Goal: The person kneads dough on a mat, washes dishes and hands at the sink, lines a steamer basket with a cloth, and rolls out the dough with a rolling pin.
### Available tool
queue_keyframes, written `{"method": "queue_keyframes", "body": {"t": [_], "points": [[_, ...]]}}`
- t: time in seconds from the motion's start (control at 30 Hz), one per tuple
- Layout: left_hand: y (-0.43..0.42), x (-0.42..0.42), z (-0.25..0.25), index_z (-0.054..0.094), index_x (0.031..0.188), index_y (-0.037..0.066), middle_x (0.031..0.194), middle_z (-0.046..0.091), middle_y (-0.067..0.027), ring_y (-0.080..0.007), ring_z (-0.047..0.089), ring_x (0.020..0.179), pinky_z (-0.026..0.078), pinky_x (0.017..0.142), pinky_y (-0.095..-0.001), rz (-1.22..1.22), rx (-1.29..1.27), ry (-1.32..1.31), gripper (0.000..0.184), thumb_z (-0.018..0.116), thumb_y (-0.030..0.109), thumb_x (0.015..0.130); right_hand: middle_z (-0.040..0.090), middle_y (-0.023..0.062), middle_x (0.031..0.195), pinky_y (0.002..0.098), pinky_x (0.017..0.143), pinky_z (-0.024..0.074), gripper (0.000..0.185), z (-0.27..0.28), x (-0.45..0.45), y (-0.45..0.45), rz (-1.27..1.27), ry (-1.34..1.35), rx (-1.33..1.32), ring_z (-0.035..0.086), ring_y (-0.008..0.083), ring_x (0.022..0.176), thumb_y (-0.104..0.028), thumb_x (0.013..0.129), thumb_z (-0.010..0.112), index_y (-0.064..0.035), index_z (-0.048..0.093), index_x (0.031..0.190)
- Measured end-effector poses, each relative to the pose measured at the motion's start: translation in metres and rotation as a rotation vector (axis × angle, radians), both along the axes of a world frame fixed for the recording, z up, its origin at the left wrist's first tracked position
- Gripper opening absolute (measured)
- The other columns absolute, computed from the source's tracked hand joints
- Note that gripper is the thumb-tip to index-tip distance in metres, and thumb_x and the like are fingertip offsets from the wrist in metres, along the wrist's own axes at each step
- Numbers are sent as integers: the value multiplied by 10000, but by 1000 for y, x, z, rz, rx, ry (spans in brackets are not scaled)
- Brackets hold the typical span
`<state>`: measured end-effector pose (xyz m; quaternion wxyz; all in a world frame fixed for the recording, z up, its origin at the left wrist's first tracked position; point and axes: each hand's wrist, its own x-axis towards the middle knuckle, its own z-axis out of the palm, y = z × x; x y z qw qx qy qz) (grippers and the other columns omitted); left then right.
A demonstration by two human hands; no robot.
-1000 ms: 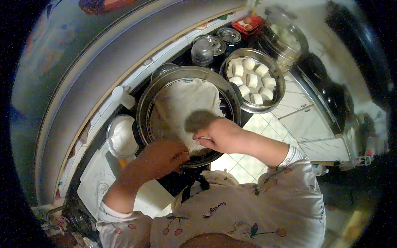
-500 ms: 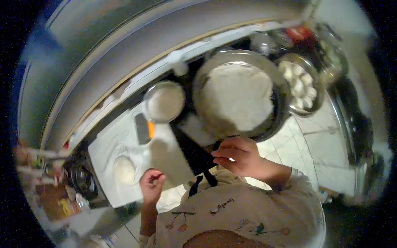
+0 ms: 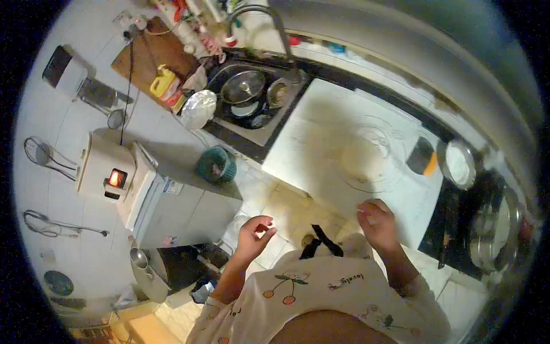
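Note:
My left hand hangs in the air over the floor, left of the white board. Its thumb and fingers are apart and nothing shows between them. My right hand is above the board's front edge, fingers loosely curled, and holds nothing that I can see. Beyond it a pale round piece of dough lies on the board, with floury marks around it. A dark grey scraper with an orange edge rests to the dough's right. Beside the board stands a metal bowl of white flour.
A large round metal pan stands at the far right. Left of the board is a sink with a strainer and a tap. Further left are a teal basket, a yellow bottle and a cream appliance.
My view has swung left, from the large pan toward the sink and wall. My right hand has moved from near the pan to the board's front edge; my left hand is now off the board.

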<state>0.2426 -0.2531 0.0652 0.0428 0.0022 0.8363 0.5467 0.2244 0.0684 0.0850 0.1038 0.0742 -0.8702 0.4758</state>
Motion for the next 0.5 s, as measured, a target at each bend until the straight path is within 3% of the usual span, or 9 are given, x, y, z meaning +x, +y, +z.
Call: {"method": "queue_keyframes", "body": {"t": [0.07,0.1,0.23,0.37,0.5], "points": [[-35,6,-8,571,927,32,839,592,-50,-103,546,692,447,631,-234,98,19,12,236,679,76,722,576,127,862,360,716,474,140,7,-29,-33,151,-75,43,576,297,802,-136,763,597,-53,594,875],[-77,2,-13,570,927,32,837,594,-49,-102,546,687,447,630,-234,152,42,31,234,678,72,723,577,128,866,360,716,474,139,11,-50,-77,196,-44,60,576,294,802,-133,762,597,-54,592,876],[-117,-18,-27,567,928,27,828,597,-53,-106,552,677,452,625,-239,306,22,19,236,675,58,720,581,131,884,365,720,475,133,1,-104,-131,319,-7,113,575,293,807,-131,761,594,-53,586,869],[-132,-55,-29,555,985,37,825,602,-72,-138,574,699,454,643,-255,256,-106,-14,312,680,44,700,586,139,895,378,730,476,128,-51,-168,-164,387,37,51,571,315,814,-141,776,573,-57,583,871],[-172,-92,-27,550,1023,24,862,611,-95,-165,582,727,455,670,-277,288,-118,-116,312,647,72,730,580,163,957,396,779,458,182,-96,-265,-241,433,-3,177,559,337,878,-114,787,540,-31,560,947]]}}
